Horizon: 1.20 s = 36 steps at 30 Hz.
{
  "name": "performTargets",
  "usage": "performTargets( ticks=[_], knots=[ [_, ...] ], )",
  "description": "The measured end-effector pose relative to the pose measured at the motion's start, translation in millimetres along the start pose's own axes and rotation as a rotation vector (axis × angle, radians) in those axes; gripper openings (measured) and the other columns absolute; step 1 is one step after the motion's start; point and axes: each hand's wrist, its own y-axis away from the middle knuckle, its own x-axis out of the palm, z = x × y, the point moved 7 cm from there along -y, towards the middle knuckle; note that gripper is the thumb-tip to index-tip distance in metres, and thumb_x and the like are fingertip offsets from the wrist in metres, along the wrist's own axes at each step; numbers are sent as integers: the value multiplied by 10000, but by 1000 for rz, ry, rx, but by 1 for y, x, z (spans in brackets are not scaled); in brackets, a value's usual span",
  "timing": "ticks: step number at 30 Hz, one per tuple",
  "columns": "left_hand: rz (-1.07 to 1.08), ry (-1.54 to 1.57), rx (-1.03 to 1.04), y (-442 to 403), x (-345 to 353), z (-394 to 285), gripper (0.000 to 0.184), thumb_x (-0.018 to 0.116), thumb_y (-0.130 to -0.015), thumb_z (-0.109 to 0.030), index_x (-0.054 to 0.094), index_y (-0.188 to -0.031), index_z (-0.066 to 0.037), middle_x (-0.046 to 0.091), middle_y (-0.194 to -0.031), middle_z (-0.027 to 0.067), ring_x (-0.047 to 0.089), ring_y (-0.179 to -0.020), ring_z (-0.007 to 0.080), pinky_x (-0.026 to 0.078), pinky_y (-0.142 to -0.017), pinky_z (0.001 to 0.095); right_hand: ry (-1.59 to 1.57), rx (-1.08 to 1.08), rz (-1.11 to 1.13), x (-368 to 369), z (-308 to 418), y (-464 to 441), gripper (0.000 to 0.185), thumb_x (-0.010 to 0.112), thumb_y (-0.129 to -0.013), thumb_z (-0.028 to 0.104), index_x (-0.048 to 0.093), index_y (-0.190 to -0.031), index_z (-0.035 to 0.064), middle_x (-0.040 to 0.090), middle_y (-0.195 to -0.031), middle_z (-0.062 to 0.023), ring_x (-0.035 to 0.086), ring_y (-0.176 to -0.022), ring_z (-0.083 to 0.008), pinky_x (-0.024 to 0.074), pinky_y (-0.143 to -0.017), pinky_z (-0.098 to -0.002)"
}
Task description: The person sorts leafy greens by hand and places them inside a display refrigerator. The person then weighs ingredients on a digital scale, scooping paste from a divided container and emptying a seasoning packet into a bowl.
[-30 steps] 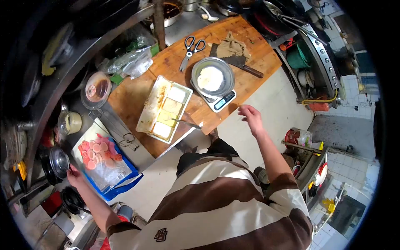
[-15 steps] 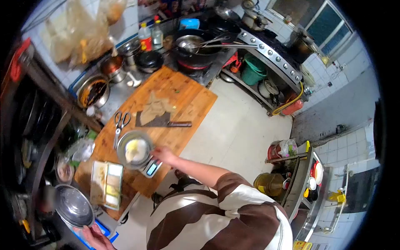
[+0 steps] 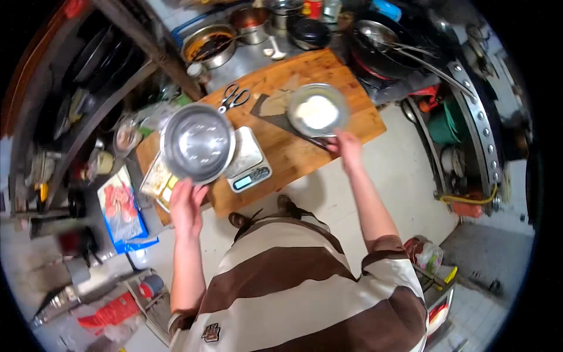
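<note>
An empty metal bowl [image 3: 198, 142] is gripped at its near rim by my left hand [image 3: 187, 202], above the left part of the wooden board. My right hand [image 3: 346, 146] holds the near rim of another metal bowl [image 3: 318, 111] with white and pale yellow contents, over the cleaver and brown cloth. Between the two bowls lies a white kitchen scale [image 3: 249, 161] with nothing on its plate and its display lit. Black-handled scissors [image 3: 234, 97] rest behind the scale. The compartment tray [image 3: 157, 179] is partly hidden under the empty bowl.
The wooden board [image 3: 358, 108] spans the middle. Behind it stand a pot of dark sauce [image 3: 210, 47] and a white ladle [image 3: 275, 48]. A wok [image 3: 381, 50] is at the back right, near the stove [image 3: 478, 117]. Sliced pink meat [image 3: 120, 202] lies at the left.
The filled bowl has left the scale and moved right in my right hand. My left hand has brought the empty metal bowl from the left side to over the board.
</note>
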Motion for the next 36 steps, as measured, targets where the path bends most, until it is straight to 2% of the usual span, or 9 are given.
performTargets(
  ticks=[6,12,13,17,24,25,30,33,36],
  knots=[
    [14,-12,-97,-30,26,57,119,536,-899,-112,521,-790,-70,587,-777,49,601,-743,143,539,-735,297,-209,-24,-130,-66,-16,-35,180,570,-880,193,555,-929,21,624,-884,-78,625,-787,-156,526,-660,-264],
    [-31,-113,-207,-45,4,107,133,541,-900,-149,501,-804,-67,583,-778,49,610,-761,151,530,-759,282,-264,29,-160,-66,-21,-29,205,571,-890,214,552,-910,11,617,-914,-88,625,-791,-156,540,-646,-263],
    [-29,-118,-218,-46,0,114,134,539,-902,-150,503,-802,-68,584,-774,49,610,-766,151,528,-761,281,-244,30,-166,-63,-20,-24,318,552,-896,333,556,-916,15,626,-900,-89,628,-774,-145,503,-582,-233],
    [15,-99,-226,-49,-4,124,143,528,-908,-178,520,-803,-82,614,-814,53,609,-805,146,512,-788,300,-129,195,-20,-55,-33,-4,491,510,-859,535,574,-851,48,639,-764,-46,612,-656,-87,332,-453,-167],
    [59,-131,-315,-26,-9,114,146,519,-916,-196,530,-901,-51,593,-885,46,607,-857,175,508,-730,284,273,247,333,20,-51,64,320,550,-878,384,557,-745,93,607,-689,-13,574,-616,-67,345,-457,-177],
    [92,-227,-417,-20,-22,117,156,517,-916,-199,547,-966,-54,590,-927,41,610,-872,181,503,-709,279,318,217,400,37,-53,75,299,555,-879,359,565,-759,84,609,-701,-12,576,-625,-68,357,-473,-180],
    [97,-500,-400,5,-112,102,198,535,-907,-248,565,-963,-61,602,-863,31,605,-803,141,466,-635,243,455,21,774,138,-60,137,197,590,-867,208,583,-938,25,617,-795,-21,586,-690,-85,434,-585,-212],
    [-64,-484,-371,9,-184,78,215,542,-901,-265,565,-983,-67,611,-841,30,584,-754,110,444,-619,234,426,-48,918,196,-78,166,423,630,-839,188,496,-1188,-9,634,-910,-96,595,-799,-158,476,-722,-277],
    [-233,-430,-293,2,-229,49,209,539,-902,-269,564,-979,-75,605,-822,21,562,-720,95,427,-606,225,510,-128,1003,249,-74,194,613,645,-826,186,350,-1340,28,622,-977,-123,586,-862,-165,473,-748,-281]
  ],
)
